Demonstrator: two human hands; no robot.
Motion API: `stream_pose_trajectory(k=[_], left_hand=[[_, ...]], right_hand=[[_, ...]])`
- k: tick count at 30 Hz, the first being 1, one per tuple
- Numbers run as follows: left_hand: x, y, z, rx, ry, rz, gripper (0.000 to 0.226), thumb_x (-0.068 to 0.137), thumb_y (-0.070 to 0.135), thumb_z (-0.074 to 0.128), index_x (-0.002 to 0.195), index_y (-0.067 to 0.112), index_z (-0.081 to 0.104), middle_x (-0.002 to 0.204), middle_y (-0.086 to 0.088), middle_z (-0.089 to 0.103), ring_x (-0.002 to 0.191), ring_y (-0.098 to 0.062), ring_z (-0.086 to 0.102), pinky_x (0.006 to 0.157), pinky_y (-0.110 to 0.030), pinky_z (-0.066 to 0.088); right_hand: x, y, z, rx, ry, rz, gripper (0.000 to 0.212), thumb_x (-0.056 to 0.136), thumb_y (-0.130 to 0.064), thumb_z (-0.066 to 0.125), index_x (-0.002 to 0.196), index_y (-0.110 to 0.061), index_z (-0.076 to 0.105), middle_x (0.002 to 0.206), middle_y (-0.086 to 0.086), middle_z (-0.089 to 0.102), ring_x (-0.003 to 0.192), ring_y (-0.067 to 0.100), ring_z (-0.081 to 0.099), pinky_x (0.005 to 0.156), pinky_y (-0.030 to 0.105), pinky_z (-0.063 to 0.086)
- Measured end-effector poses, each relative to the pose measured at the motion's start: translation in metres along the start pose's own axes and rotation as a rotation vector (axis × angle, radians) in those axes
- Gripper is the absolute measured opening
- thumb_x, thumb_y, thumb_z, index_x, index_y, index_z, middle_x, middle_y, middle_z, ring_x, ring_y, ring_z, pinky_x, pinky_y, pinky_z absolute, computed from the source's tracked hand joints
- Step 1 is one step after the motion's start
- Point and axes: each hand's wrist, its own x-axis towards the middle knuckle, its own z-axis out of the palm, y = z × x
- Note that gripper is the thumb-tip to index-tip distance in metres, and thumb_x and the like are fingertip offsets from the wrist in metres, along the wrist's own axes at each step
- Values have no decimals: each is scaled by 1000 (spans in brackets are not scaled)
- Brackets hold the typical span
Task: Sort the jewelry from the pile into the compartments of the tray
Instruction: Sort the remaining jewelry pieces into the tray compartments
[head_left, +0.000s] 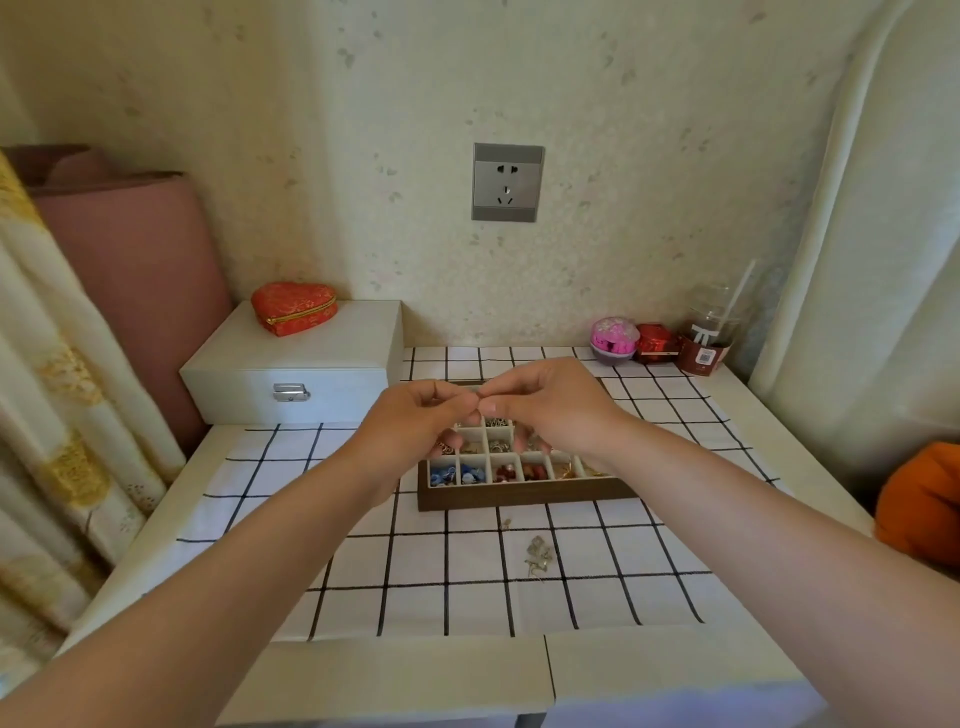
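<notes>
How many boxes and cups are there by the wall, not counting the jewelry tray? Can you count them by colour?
White: 1, the white box
Red: 2, the heart-shaped red box and the small red box
Pink: 1, the pink box
Clear: 1, the clear cup with a straw
Total: 5

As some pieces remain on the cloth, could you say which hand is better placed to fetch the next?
Likely the right hand: the small pile lies nearer its side; the left hand sits farther across.
</notes>
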Motion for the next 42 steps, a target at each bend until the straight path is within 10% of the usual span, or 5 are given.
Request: stream_pose_trajectory(k=[11,16,26,37,42], left_hand=[[31,-29,-20,534,195,27,10,94,29,63,104,26,64,103,5,66,91,-11,60,74,-25,45],[37,-41,-20,691,168,8,38,94,28,63,130,22,55,119,0,63,104,-16,60,82,-26,48],[50,-45,-20,763,51,-10,55,88,47,68,133,20,52,113,0,66,95,-12,59,78,-25,45],[47,-40,-19,812,47,-27,47,84,34,73,124,19,56,95,7,59,90,-11,58,75,-23,45],[45,-39,-21,862,50,-7,45,87,42,69,126,22,58,105,5,66,92,-11,60,71,-20,43]], right_hand=[[74,3,13,-331,33,-79,6,93,-21,69,90,-21,74,92,-3,75,47,7,63,51,23,52],[100,18,40,-489,41,-118,7,91,-27,71,93,-23,76,102,-7,72,98,10,65,92,36,52],[125,26,77,-1101,49,-84,6,91,-20,67,92,-20,73,73,-4,56,65,15,55,66,30,48],[119,21,82,-1059,25,-76,12,88,-9,68,94,-20,70,74,-2,56,72,17,54,69,31,45],[106,25,68,-782,13,-177,26,94,-14,65,116,-26,72,111,-4,72,100,17,65,88,34,52]])
